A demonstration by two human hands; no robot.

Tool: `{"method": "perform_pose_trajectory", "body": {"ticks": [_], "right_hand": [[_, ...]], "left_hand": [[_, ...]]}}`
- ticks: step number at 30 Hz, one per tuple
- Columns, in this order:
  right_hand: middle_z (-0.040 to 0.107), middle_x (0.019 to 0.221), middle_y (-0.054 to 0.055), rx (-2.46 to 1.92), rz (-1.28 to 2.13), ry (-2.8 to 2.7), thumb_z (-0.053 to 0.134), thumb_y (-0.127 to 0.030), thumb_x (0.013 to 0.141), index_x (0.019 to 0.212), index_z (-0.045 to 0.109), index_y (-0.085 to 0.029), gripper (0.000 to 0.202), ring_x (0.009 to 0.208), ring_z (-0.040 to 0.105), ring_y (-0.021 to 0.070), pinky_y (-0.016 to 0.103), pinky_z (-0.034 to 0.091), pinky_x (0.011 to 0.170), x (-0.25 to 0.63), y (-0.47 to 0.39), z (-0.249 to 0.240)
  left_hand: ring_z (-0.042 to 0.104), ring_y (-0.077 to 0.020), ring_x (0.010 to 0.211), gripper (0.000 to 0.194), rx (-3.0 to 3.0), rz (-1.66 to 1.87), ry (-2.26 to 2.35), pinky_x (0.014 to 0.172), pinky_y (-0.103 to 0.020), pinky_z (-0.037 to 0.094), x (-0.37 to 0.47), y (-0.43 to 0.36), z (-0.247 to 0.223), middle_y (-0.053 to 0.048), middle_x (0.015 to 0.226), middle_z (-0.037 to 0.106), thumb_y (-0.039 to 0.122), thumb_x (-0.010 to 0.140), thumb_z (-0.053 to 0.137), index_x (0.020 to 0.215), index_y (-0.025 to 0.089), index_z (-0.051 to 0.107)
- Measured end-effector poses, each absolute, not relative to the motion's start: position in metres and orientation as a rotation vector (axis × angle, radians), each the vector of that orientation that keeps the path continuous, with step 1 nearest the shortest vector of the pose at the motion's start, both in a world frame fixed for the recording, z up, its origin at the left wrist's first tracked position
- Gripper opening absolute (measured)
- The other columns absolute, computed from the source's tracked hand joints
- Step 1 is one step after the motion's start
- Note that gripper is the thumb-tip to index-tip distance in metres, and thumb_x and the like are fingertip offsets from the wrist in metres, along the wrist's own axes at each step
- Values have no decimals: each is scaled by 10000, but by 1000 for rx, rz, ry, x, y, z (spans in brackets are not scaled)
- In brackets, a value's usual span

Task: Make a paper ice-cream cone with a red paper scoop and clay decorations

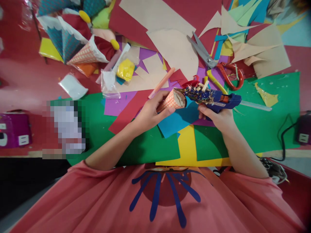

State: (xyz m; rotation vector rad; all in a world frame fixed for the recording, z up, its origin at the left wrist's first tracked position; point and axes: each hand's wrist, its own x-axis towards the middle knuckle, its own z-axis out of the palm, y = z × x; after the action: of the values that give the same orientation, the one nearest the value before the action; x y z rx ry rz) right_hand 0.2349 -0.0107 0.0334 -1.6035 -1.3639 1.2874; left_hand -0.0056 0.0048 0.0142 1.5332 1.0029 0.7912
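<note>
My left hand (156, 111) is wrapped round a small orange-and-white checked cone (171, 100), its open end tilted to the right. In my right hand (217, 116) is a blue hot glue gun (213, 98), spattered with dried bits, with a clear glue stick (256, 105) poking out of its back. The gun's nozzle points left and sits at the cone's rim; whether it touches cannot be made out. Under both hands lie blue paper (181, 119) and red paper (128, 111). Just above my left hand rests an orange stick (162, 82).
Red-handled scissors (210, 61) lie open beyond the glue gun. Finished-looking fabric cones (85, 53) stand at the upper left. Beige paper sheets (172, 48) and scraps cover the far side. A green sheet (274, 119) spans the near edge. A blurred-out rectangular object (69, 126) lies left.
</note>
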Motion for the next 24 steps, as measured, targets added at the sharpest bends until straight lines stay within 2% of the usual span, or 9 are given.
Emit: {"method": "perform_pose_trajectory", "body": {"ticks": [7,11,16,19,24], "right_hand": [[640,540,-3,-1607,1291,-1360,787,-489,694,590,609,-265,304,467,581,166,349,553,514,234,-11,34],[640,542,0,-1612,1279,-1354,785,-515,686,596,609,-264,319,472,583,169,349,551,507,234,-11,34],[633,537,-6,-1622,1276,-1346,792,-490,686,591,608,-259,311,469,582,162,349,562,533,235,-11,34],[632,529,-8,-1629,1257,-1352,796,-505,678,582,601,-260,328,481,593,169,355,575,553,235,-11,34],[641,532,0,-1624,1262,-1355,793,-526,680,559,597,-263,349,497,604,178,369,592,580,235,-11,35]], "left_hand": [[564,-84,562,547,1407,800,955,495,-204,486,-4,4,15,-48,891,644,626,858,596,1172,179,574],[551,-79,526,589,1376,791,967,461,-192,476,-4,4,17,-34,822,642,647,846,596,1195,173,585],[556,-71,511,622,1401,806,972,436,-194,461,-4,6,18,-61,882,653,676,845,571,1168,147,615],[561,-67,512,584,1425,814,984,432,-195,461,-4,6,18,-59,903,650,676,852,561,1112,159,642],[544,-58,487,530,1435,808,979,412,-180,437,-5,8,20,-22,792,614,671,858,559,978,164,657]]}}
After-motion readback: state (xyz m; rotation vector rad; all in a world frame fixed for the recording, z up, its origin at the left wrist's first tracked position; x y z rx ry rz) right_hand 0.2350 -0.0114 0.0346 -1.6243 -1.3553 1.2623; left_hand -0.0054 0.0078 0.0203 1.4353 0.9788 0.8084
